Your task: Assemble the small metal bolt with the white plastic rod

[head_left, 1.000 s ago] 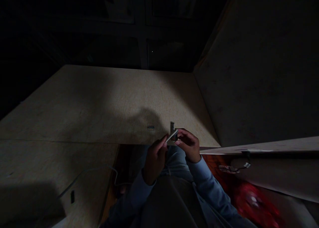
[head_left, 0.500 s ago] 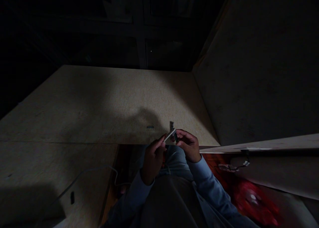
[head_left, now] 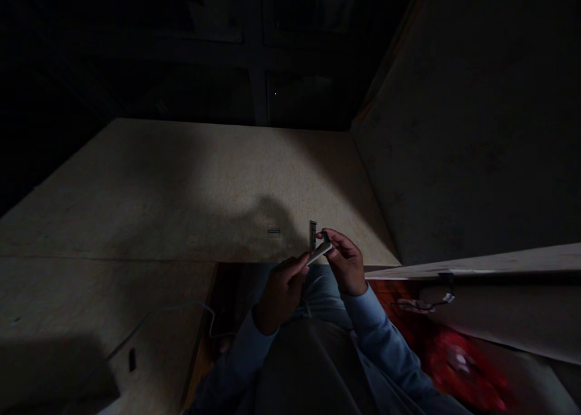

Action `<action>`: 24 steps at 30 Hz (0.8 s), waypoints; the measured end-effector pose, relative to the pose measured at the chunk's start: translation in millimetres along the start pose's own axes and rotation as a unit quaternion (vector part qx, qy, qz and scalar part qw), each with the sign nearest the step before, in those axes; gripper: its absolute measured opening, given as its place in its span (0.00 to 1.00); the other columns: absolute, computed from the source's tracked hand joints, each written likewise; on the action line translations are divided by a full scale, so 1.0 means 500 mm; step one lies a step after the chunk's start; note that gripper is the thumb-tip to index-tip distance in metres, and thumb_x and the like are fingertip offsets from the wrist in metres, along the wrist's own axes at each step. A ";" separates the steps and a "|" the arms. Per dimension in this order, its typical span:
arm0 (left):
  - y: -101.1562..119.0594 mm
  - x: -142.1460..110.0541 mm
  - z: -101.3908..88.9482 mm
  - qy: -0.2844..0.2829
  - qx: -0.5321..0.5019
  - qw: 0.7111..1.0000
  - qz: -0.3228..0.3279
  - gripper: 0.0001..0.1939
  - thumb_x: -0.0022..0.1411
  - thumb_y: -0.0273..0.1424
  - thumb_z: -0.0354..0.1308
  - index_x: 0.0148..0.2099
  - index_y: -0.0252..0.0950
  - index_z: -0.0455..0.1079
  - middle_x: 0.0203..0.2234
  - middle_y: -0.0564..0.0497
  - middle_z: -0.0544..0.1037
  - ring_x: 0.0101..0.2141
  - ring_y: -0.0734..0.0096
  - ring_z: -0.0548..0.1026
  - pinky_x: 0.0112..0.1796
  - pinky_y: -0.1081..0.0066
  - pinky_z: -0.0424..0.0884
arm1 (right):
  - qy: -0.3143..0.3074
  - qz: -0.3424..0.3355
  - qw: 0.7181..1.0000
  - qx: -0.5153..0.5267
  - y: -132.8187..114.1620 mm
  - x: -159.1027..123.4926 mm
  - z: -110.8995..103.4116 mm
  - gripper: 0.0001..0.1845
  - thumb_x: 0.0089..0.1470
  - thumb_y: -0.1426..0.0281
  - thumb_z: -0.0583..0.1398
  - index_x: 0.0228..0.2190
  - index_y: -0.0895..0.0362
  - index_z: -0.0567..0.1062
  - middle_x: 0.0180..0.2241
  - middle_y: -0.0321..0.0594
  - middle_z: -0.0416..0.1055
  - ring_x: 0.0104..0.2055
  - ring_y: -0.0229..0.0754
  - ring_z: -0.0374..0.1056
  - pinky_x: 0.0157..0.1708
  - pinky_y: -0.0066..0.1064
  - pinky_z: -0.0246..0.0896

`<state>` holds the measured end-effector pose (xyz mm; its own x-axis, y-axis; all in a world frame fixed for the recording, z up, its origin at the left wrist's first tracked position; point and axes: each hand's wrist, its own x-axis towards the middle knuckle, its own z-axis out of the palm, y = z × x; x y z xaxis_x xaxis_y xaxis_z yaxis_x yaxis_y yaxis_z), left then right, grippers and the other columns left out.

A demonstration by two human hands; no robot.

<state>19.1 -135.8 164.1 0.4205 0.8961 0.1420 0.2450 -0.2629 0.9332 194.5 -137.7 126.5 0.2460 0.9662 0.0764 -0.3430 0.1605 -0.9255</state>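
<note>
In dim light, my left hand (head_left: 282, 289) is closed on one end of a thin pale bar (head_left: 318, 253), whose kind I cannot make out. The bar slants up to the right, and its far end meets my right hand (head_left: 347, 262). Between that hand's thumb and fingers is a small dark piece (head_left: 325, 237), pressed close to the bar's tip. Just left of my right fingers, a narrow metallic strip (head_left: 313, 232) lies on the pale table. Farther left lies a small dark flat piece (head_left: 274, 230).
The pale tabletop (head_left: 227, 173) meets a wall (head_left: 472, 130) on the right. A white cable (head_left: 158, 309) and a small black object (head_left: 132, 360) lie at lower left. A red plastic bag (head_left: 467, 366) is at lower right, near a dark cord (head_left: 426, 307).
The pale bar and its tip have shifted right and slightly down, now lying flatter. The dark piece has turned upward in my right fingers. Both hands stay close together.
</note>
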 end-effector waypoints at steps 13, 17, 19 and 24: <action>-0.011 0.003 0.018 0.096 -0.004 0.995 -0.030 0.18 0.70 0.33 0.51 0.56 0.36 0.75 0.44 0.43 0.83 0.44 0.64 0.80 0.45 0.69 0.75 | -0.025 0.029 0.998 0.041 -0.005 -0.002 0.020 0.28 0.43 0.54 0.73 0.45 0.51 0.79 0.33 0.39 0.78 0.27 0.38 0.70 0.32 0.34 0.70; 0.004 0.003 0.027 0.059 -0.031 0.997 -0.029 0.19 0.70 0.35 0.51 0.56 0.36 0.76 0.41 0.43 0.83 0.42 0.64 0.80 0.44 0.71 0.74 | 0.003 0.036 0.997 0.071 -0.009 0.000 0.030 0.27 0.44 0.52 0.71 0.45 0.49 0.79 0.43 0.43 0.78 0.24 0.33 0.64 0.27 0.30 0.65; 0.004 0.002 0.032 0.042 -0.039 0.998 -0.025 0.19 0.70 0.37 0.51 0.56 0.37 0.76 0.38 0.43 0.83 0.39 0.65 0.80 0.41 0.71 0.74 | 0.008 0.043 0.996 0.077 -0.009 0.001 0.030 0.27 0.44 0.52 0.71 0.45 0.48 0.79 0.44 0.42 0.77 0.23 0.31 0.60 0.26 0.29 0.64; -0.007 0.003 0.037 0.063 -0.063 0.995 -0.035 0.19 0.69 0.39 0.53 0.54 0.35 0.77 0.38 0.43 0.83 0.37 0.65 0.80 0.41 0.70 0.75 | 0.001 0.050 0.995 0.092 -0.003 -0.002 0.029 0.28 0.43 0.51 0.72 0.45 0.49 0.79 0.38 0.41 0.77 0.22 0.32 0.58 0.27 0.32 0.63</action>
<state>34.8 -140.3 155.1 0.2920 0.9502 0.1084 0.1552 -0.1590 0.9750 181.7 -135.9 133.4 0.2031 0.9790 -0.0141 -0.5256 0.0968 -0.8452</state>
